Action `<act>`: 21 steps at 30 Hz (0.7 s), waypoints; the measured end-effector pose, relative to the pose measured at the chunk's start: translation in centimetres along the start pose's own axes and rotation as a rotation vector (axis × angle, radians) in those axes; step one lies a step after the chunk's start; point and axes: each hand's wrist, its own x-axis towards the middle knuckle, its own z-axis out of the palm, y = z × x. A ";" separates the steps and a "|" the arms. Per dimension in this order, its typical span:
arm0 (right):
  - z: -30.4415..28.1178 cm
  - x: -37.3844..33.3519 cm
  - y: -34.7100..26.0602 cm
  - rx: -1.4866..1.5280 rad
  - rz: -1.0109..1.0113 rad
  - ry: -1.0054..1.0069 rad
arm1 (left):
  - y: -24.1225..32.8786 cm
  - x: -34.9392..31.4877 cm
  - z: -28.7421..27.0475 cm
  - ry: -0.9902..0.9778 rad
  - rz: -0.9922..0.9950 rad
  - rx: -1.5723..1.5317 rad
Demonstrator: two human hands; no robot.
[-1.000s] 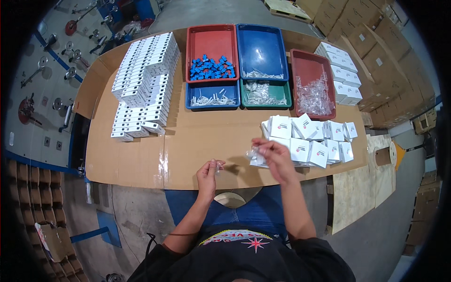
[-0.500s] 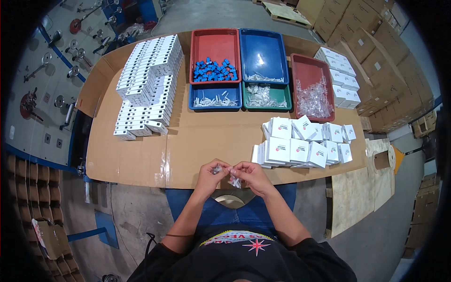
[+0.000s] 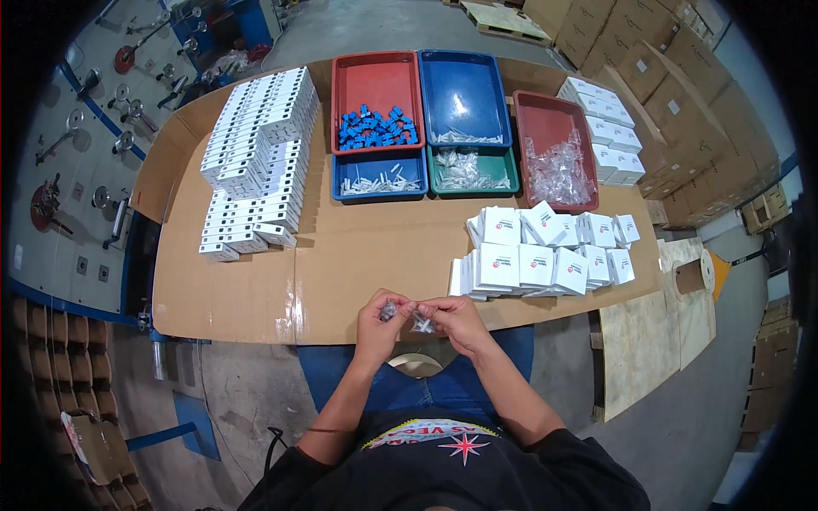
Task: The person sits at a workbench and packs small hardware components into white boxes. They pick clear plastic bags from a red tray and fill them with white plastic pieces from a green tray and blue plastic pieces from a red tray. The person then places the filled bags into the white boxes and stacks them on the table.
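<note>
Both hands meet at the near edge of the cardboard-covered table, fingertips almost touching. Between them hangs a small clear plastic bag (image 3: 422,324) with pale pieces in it. My right hand (image 3: 458,322) pinches the bag at its top, and the left fingertips meet it there too. My left hand (image 3: 375,328) is closed, with another crumpled clear bag (image 3: 388,311) tucked in its curled fingers. What lies inside that second one is too small to make out. Closest to the right hand are white square boxes (image 3: 498,266), standing in rows and partly leaning.
Long white boxes (image 3: 256,153) are stacked at the left. Trays hold blue parts (image 3: 375,128), white plugs (image 3: 379,180), bagged pieces (image 3: 469,175) and clear bags (image 3: 558,175). A blue tray (image 3: 464,94) holds thin white pieces. More white boxes (image 3: 609,132) stand far right.
The view has shifted slightly, so the table contents sit a little further left. My hands stay together at the table edge; the small bag between them has turned and shows more of its contents.
</note>
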 end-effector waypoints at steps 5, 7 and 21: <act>0.9 0.6 -0.6 0.022 -0.089 0.094 | 1.0 0.8 -0.6 0.002 -0.107 -0.222; 1.1 1.5 -1.7 0.061 -0.108 0.100 | 1.0 2.1 -1.8 0.017 -0.152 -0.263; -3.2 26.8 -14.8 -0.807 -0.014 0.067 | -1.1 27.5 -7.3 0.200 0.227 0.730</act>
